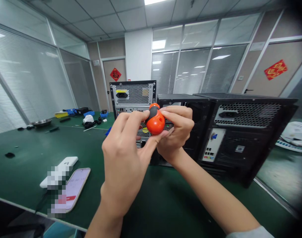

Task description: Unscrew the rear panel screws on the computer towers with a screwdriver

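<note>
A screwdriver (155,124) with an orange and black handle is held up in front of me, its round orange butt end facing my eyes. The thumb and fingers of my left hand (126,142) pinch the handle from the left. From the right, my right hand (177,127) grips the same handle, fingertips on its side. The screwdriver points away toward the back of an upright computer case (133,94). Most of its shaft is hidden, and I cannot tell whether the tip touches the case.
Two black computer cases (183,97) (250,132) stand to the right. On the green table (91,145), a phone (78,185) and a white power bank (64,168) lie at left. Farther back are blue trays (88,113), a metal bowl (41,122) and dark cables.
</note>
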`<state>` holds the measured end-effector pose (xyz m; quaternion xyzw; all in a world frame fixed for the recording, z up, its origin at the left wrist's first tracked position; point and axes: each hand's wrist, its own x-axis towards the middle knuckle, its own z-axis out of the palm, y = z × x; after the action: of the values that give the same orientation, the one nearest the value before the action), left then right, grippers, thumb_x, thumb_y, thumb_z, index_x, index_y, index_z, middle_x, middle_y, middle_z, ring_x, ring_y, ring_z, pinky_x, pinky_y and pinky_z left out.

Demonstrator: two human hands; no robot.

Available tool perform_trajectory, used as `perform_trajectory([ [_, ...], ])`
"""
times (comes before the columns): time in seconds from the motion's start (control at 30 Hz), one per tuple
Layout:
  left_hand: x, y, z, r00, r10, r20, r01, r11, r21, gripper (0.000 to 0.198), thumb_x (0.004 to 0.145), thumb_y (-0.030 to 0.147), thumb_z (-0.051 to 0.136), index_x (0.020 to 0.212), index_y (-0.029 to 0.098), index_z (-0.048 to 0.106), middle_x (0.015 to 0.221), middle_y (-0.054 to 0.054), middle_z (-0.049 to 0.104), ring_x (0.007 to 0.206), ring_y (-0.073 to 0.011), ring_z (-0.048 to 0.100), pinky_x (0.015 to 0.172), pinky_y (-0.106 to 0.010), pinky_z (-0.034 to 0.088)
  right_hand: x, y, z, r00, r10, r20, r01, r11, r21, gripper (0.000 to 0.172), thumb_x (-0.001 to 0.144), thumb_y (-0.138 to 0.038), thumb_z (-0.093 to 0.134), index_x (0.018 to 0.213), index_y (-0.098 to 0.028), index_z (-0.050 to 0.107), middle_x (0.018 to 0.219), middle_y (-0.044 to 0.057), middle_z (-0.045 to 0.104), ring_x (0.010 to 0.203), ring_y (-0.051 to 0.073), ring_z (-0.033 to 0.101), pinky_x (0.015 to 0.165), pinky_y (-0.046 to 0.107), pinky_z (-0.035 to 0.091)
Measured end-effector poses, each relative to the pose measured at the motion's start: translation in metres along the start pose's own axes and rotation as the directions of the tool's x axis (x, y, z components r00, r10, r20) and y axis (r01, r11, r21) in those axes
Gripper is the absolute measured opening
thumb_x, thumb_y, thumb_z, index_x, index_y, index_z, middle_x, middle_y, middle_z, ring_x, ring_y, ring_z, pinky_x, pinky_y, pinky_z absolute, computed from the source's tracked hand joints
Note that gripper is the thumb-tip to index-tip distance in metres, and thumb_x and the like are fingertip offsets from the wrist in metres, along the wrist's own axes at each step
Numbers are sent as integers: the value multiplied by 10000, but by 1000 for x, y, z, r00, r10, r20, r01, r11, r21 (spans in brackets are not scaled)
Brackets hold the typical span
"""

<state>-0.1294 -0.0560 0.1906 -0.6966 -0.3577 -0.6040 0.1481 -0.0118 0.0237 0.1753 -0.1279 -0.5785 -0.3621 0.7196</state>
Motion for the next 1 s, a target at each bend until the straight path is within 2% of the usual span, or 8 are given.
perform_trajectory([
  [0.1,-2,1,1,1000,-4,-8,4,1000,-17,267,787,281,619,1047,246,574,979,-12,626,858,-154,634,651,-252,571,-2,-10,-4,992,121,25,-121,993,12,163,889,-327,461,1042,-271,457,962,41,502,888,173,541,736,354,505],
  [0.2,-4,0,1,1000,-6,-18,6,1000,-10,282,786,260,614,1065,258,575,1004,-13,627,882,-163,635,668,-260,580,-5,-25,-9,941,334,50,-338,929,149,253,808,-221,552,1030,-271,443,989,29,467,887,162,520,703,327,513],
  [0.3,-5,-2,0,999,-15,-30,15,1000,1,319,789,242,605,1105,258,566,1019,-20,625,891,-167,635,677,-263,582,-4,-38,-16,776,608,170,-631,739,236,285,762,-122,551,990,-245,433,955,11,470,829,114,540,665,254,509],
  [0.43,-5,-5,-1,999,-23,-49,23,1000,-4,366,798,210,579,1154,293,553,1073,-18,620,937,-186,627,726,-297,583,2,-40,-26,459,792,402,-882,351,315,219,717,-150,541,902,-219,447,808,-22,522,718,96,559,632,237,510],
  [0.53,-5,-6,-1,998,-16,-58,16,1000,2,392,808,185,554,1179,313,544,1108,-5,614,976,-186,618,758,-299,578,7,-37,-30,221,794,567,-949,41,313,147,735,-258,551,856,-199,494,762,-23,548,643,94,547,574,238,494],
  [0.63,-4,-5,-2,998,-4,-59,5,1000,24,407,823,150,511,1192,320,542,1123,4,612,1004,-179,612,787,-290,571,10,-36,-29,70,733,676,-933,-191,304,227,777,-399,544,812,-175,549,734,-8,555,625,99,530,551,240,474],
  [0.8,-2,-3,-4,998,46,-36,-45,998,36,413,838,131,474,1199,315,556,1125,1,625,1014,-196,617,836,-321,559,19,-37,-23,-90,608,788,-841,-471,267,373,745,-550,584,805,-182,559,715,-4,578,639,121,550,592,268,486],
  [1.0,-2,-3,-5,994,105,-7,-104,991,87,434,841,111,436,1197,331,551,1157,5,622,1059,-195,594,889,-341,529,39,-43,-14,-161,466,870,-769,-611,185,417,785,-626,505,770,-211,534,633,-23,554,562,125,526,590,297,484],
])
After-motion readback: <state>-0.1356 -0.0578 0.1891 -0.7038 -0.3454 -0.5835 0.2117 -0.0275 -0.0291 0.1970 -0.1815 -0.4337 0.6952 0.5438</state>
